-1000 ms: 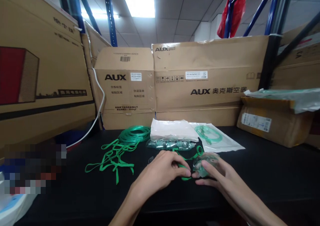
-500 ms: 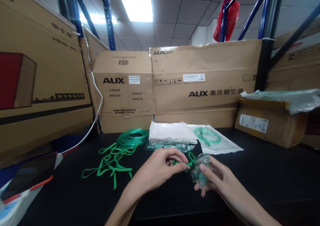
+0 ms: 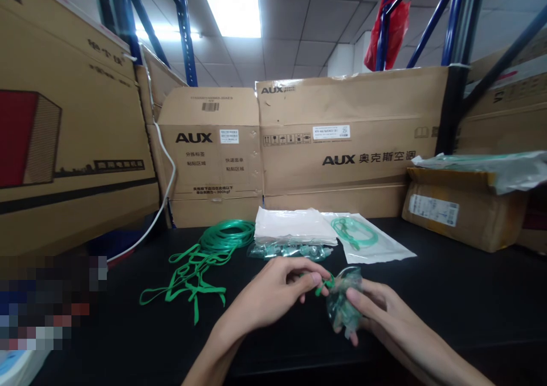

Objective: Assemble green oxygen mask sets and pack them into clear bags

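A clear green-tinted oxygen mask [image 3: 344,306] is gripped by my right hand [image 3: 376,306], with the thumb on its near face and fingers behind it. My left hand [image 3: 277,289] pinches a green elastic strap [image 3: 325,285] between thumb and fingers, right at the mask's left edge. Whether the strap is threaded through the mask cannot be made out. Behind my hands lie more clear masks [image 3: 294,251] in a row. To the left, several loose green straps [image 3: 192,277] spread over the black table beside a coil of green tubing [image 3: 226,235].
A stack of white pouches [image 3: 294,225] lies at the back, beside a flat pouch with coiled green tubing [image 3: 384,246]. An open cardboard box [image 3: 465,209] stands at the right. Large AUX cartons [image 3: 354,135] form the back wall. A white cable [image 3: 164,198] runs down at the left.
My left hand has shifted slightly right with the strap, now closer against the mask. The mask has tilted and moved a little lower in my right hand.
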Action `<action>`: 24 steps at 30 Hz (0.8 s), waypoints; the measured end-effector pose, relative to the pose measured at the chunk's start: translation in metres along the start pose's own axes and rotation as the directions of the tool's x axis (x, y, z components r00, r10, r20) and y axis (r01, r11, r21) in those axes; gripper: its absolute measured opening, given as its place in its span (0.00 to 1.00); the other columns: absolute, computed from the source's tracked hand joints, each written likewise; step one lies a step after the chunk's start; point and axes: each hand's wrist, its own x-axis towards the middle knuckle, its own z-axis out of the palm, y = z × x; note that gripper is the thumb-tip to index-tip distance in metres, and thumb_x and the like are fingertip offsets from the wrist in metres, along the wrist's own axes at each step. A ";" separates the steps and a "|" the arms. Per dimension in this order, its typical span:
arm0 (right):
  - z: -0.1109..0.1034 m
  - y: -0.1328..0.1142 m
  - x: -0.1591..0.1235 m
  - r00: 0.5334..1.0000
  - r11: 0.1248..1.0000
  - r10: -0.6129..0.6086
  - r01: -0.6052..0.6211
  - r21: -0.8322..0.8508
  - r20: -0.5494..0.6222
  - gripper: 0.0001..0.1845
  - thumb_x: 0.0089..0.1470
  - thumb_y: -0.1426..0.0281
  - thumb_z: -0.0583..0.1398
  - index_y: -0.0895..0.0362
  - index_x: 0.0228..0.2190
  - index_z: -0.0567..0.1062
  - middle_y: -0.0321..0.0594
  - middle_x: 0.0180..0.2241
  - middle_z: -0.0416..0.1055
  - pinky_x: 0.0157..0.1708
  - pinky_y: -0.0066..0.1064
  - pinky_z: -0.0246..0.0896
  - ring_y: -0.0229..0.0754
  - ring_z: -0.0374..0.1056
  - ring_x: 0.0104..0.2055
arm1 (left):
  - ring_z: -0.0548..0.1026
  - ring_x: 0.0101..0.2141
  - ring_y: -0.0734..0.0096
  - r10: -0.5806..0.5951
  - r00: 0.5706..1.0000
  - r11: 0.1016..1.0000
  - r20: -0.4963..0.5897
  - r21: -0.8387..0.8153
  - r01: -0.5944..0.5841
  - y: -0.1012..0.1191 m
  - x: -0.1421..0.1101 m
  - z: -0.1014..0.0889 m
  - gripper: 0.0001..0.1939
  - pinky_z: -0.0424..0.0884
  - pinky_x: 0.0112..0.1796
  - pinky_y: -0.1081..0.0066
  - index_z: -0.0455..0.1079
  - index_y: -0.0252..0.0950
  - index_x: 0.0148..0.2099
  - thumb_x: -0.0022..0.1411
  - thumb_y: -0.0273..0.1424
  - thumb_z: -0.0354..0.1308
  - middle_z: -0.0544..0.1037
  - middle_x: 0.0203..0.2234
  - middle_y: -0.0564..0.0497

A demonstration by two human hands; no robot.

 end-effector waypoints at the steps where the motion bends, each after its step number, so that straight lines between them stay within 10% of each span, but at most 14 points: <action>1: -0.001 -0.001 -0.001 1.000 1.000 0.008 -0.008 0.008 0.016 0.24 0.59 0.52 0.65 0.61 0.43 0.82 0.45 0.34 0.76 0.29 0.28 0.64 0.42 0.73 0.34 | 0.71 0.30 0.72 -0.005 1.000 1.000 0.001 -0.025 0.005 0.000 0.001 0.001 0.13 0.68 0.34 0.71 0.78 0.37 0.49 0.71 0.37 0.56 0.83 0.37 0.50; 14: -0.012 0.005 0.002 0.993 0.986 0.068 -0.081 0.148 0.093 0.26 0.60 0.51 0.64 0.64 0.41 0.83 0.43 0.27 0.74 0.28 0.26 0.58 0.36 0.69 0.28 | 0.69 0.27 0.73 -0.064 0.998 0.982 0.009 -0.179 0.064 0.002 0.004 0.009 0.15 0.66 0.31 0.72 0.73 0.36 0.43 0.68 0.44 0.59 0.79 0.32 0.51; 24: -0.009 0.002 0.000 0.992 0.952 0.118 -0.097 0.290 -0.054 0.23 0.53 0.51 0.70 0.61 0.35 0.84 0.43 0.28 0.76 0.30 0.27 0.61 0.39 0.71 0.30 | 0.71 0.30 0.72 -0.032 0.997 0.989 -0.069 0.142 0.041 0.005 -0.003 0.001 0.09 0.65 0.34 0.72 0.82 0.42 0.41 0.57 0.37 0.72 0.77 0.31 0.56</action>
